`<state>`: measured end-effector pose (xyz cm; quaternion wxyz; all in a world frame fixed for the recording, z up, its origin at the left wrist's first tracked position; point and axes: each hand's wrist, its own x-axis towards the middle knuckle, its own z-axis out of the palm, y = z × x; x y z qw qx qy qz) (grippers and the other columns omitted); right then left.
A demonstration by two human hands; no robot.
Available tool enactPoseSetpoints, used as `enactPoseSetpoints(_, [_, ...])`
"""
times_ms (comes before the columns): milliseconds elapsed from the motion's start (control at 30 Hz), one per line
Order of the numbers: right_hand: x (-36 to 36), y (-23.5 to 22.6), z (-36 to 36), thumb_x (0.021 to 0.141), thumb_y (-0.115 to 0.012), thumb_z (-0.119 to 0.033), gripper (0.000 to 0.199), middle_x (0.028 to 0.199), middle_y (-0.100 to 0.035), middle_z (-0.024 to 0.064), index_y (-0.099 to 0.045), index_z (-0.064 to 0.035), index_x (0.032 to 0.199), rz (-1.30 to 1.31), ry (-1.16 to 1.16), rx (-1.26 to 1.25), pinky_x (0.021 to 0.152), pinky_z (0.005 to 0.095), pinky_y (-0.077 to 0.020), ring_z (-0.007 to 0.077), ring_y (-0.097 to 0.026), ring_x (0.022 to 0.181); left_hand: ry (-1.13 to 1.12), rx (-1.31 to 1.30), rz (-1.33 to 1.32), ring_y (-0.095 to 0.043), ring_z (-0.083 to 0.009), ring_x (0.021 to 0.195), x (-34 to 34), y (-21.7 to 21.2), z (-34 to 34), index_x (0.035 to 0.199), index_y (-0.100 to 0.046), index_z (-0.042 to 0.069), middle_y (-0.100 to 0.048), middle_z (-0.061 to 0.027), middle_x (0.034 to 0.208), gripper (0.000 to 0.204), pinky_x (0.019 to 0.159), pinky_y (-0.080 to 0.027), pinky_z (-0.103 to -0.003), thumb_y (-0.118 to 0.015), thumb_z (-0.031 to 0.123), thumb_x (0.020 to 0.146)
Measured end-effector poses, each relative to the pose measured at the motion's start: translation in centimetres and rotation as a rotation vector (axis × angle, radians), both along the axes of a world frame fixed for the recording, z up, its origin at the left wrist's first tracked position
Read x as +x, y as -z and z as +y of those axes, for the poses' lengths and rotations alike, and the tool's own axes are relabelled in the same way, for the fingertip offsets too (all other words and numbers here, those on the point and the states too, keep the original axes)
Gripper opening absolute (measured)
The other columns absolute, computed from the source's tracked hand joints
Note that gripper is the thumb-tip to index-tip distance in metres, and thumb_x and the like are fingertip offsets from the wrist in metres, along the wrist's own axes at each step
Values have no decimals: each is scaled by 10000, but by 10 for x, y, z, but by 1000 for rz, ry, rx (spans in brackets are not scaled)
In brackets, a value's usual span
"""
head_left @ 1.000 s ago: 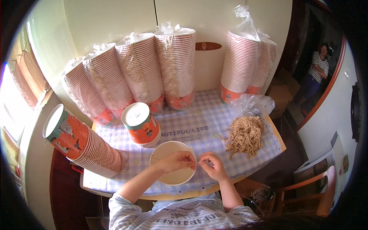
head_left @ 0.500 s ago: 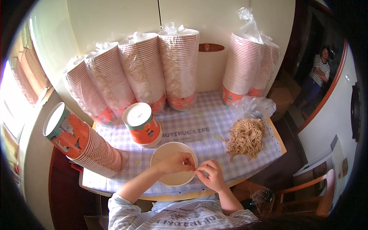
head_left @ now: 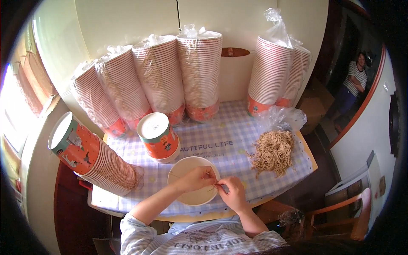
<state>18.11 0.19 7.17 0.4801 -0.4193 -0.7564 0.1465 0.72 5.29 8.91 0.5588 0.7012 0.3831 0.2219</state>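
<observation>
A white paper bucket [head_left: 180,165] sits mouth up at the table's near edge. My left hand [head_left: 196,178] reaches across its mouth, with thumb and fingers pinched at the right rim. My right hand [head_left: 233,192] meets it just outside that rim, also pinching. Between the fingertips runs a thin tan string, mostly hidden by the fingers. On the bucket's left side a short piece of string [head_left: 173,174] sticks out at the rim. To the right lies a loose heap of tan strings [head_left: 274,154].
Behind the bucket, an orange printed paper bucket [head_left: 160,142] stands upside down. A nested stack [head_left: 106,159] leans at the left. Several wrapped bucket stacks [head_left: 199,72] line the wall, with more [head_left: 270,72] at the back right. Clear plastic bag [head_left: 282,118] lies behind the strings. Another person [head_left: 355,78] stands at far right.
My right hand has shifted slightly left and up, its fingertips now closer to my left hand's at the rim. The left hand stays nearly in place, still pinching.
</observation>
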Motion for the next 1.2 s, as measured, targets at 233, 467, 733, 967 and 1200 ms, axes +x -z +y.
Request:
enactPoseSetpoints(233, [2,7,0,650,-684,-28,199,722,-591,55,-543,-60,786,109,14,-116,580,288,-430,206,-564,658,44,79,93,-532,-88,732,0,-16,-6,909,-575,2,-605,-35,796,231,660,-436,-250,-541,224,855])
enactPoseSetpoints(467, [3,8,1,677,-671,-31,181,723,-605,48,-543,-49,805,223,-10,-239,572,257,-427,140,-560,639,135,-109,-9,-544,-118,713,-3,-24,-6,914,-579,6,-607,-55,786,292,664,-439,-274,-519,287,862])
enactPoseSetpoints(733, [5,10,2,684,-666,-20,178,728,-602,46,-544,-36,812,230,-24,-245,586,242,-434,119,-539,630,193,333,403,-581,-209,724,-13,-17,-2,864,-609,55,-600,-93,756,195,651,-452,-312,-595,222,764])
enactPoseSetpoints(967, [7,20,6,713,-656,-20,184,761,-561,-16,-528,-49,842,488,-180,-510,614,197,-388,56,-483,672,29,760,334,-583,-271,702,9,-43,22,855,-632,76,-605,-129,766,167,655,-454,-363,-598,140,705])
enactPoseSetpoints(1200, [6,23,7,739,-625,-2,205,802,-533,-11,-495,-52,889,741,-263,-716,655,181,-382,56,-482,719,-84,514,379,-586,-275,707,6,-34,2,816,-604,64,-602,-110,757,129,629,-459,-356,-603,137,709])
